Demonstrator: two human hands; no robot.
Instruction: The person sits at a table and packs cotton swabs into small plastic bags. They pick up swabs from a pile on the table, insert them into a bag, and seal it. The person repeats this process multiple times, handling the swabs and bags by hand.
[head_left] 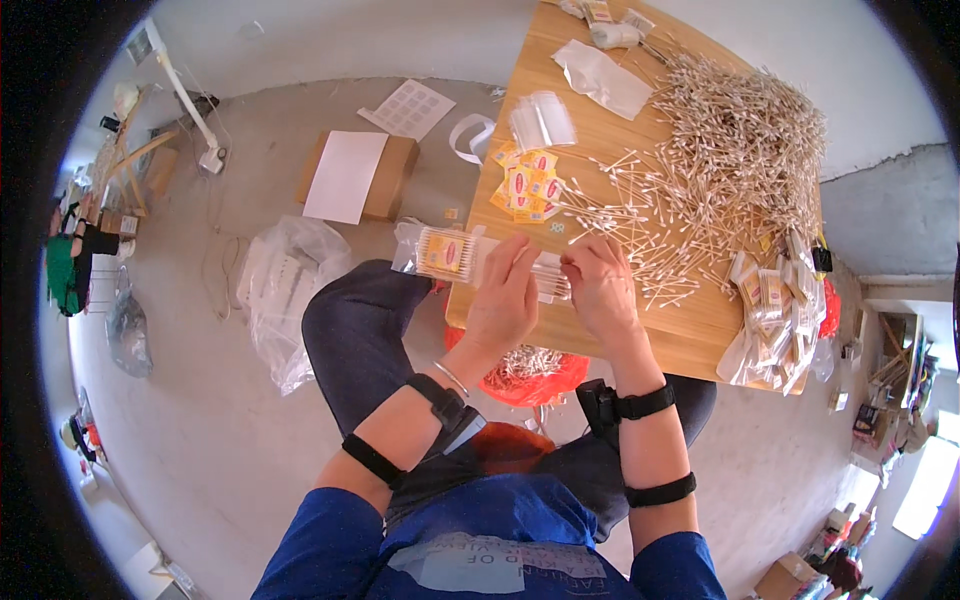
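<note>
A clear packet of cotton swabs (455,255) is gripped by the left hand (505,295) and the right hand (598,285) at the table (690,330) edge. A loose swab heap (740,150) is seen at two o'clock, yellow labels (528,188) at twelve.

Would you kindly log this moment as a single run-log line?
left hand: holds clear packet | right hand: pinches packet's cotton swabs | packed bag: table edge | swab pile: wooden table

Bright, even daylight, soft shadows, strong fisheye bending and dark vignette at edges.
</note>
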